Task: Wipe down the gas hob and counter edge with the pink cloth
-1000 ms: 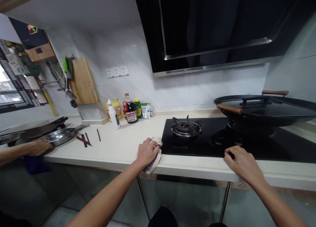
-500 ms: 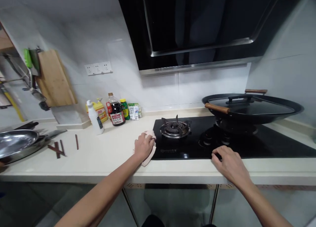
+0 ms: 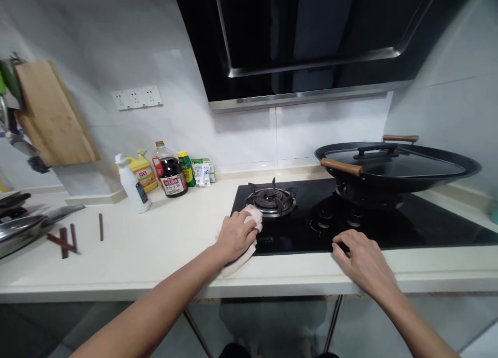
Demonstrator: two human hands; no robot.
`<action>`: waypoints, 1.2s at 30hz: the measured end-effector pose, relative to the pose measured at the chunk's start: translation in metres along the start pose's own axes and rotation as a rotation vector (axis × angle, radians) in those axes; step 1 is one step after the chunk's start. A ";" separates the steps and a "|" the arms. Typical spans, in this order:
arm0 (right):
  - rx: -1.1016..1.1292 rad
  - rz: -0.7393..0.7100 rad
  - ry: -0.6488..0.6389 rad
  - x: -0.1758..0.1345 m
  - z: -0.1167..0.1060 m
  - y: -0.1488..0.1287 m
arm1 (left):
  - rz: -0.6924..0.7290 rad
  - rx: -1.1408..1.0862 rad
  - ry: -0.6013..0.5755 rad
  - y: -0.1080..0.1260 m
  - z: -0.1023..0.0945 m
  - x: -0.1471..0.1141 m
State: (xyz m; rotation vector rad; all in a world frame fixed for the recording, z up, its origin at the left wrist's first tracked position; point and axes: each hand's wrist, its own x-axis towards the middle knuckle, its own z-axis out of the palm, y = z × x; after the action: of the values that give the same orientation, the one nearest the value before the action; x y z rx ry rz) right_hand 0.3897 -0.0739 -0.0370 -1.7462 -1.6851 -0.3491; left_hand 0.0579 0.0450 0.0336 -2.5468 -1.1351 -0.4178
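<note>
A pale pink cloth [image 3: 254,219] lies bunched under my left hand [image 3: 235,237], whose fingers are closed over it. It rests across the left edge of the black glass hob [image 3: 295,238], with one end trailing onto the counter. Just behind it is the uncovered gas burner [image 3: 271,200]. My right hand [image 3: 363,255] rests at the hob's front edge, fingers loosely curled and thumb apart, with nothing visible in it. Behind that hand are the two control knobs [image 3: 323,219].
A large black wok [image 3: 439,184] with a lid sits on the right burner, its wooden handle [image 3: 341,167] jutting left. At the wall stand a white spray bottle [image 3: 133,187], a soy sauce bottle [image 3: 173,179] and other containers. Brown strips [image 3: 64,243] and a pan [image 3: 19,233] lie left. A range hood [image 3: 311,96] overhangs.
My left hand has slid the cloth rightward and farther onto the hob's left edge. My right hand stays about where it was. The view has shifted slightly to the right.
</note>
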 end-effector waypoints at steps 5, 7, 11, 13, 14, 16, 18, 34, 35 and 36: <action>0.013 0.002 -0.012 -0.001 -0.003 0.001 | 0.025 -0.151 -0.070 0.031 0.009 0.039; 0.020 0.001 -0.003 -0.002 -0.003 0.004 | 0.006 -0.165 -0.090 0.037 0.008 0.041; 0.031 -0.012 0.000 -0.004 0.000 0.010 | 0.030 -0.168 -0.008 0.037 0.004 0.013; 0.025 -0.018 0.001 -0.004 0.002 0.013 | 0.080 -0.187 0.055 0.033 0.001 -0.011; 0.021 -0.024 0.003 -0.004 0.003 0.014 | 0.103 -0.196 0.078 0.029 0.000 -0.023; 0.011 -0.040 0.002 -0.004 0.004 0.014 | 0.111 -0.198 0.105 0.016 -0.003 -0.046; 0.005 -0.048 0.001 -0.004 0.004 0.014 | 0.057 -0.177 0.103 -0.001 -0.006 -0.063; 0.021 -0.008 0.005 -0.002 0.003 0.010 | -0.602 -0.060 -0.236 -0.096 0.017 0.032; 0.023 -0.009 0.006 -0.002 0.003 0.011 | -0.601 -0.059 -0.234 -0.094 0.017 0.034; 0.026 -0.011 0.007 -0.001 0.003 0.011 | -0.595 -0.057 -0.228 -0.092 0.016 0.033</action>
State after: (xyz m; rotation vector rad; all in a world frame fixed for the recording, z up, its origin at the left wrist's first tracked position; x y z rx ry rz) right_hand 0.3994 -0.0722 -0.0432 -1.7154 -1.6876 -0.3372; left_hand 0.0119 0.1312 0.0469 -2.3009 -1.9972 -0.2971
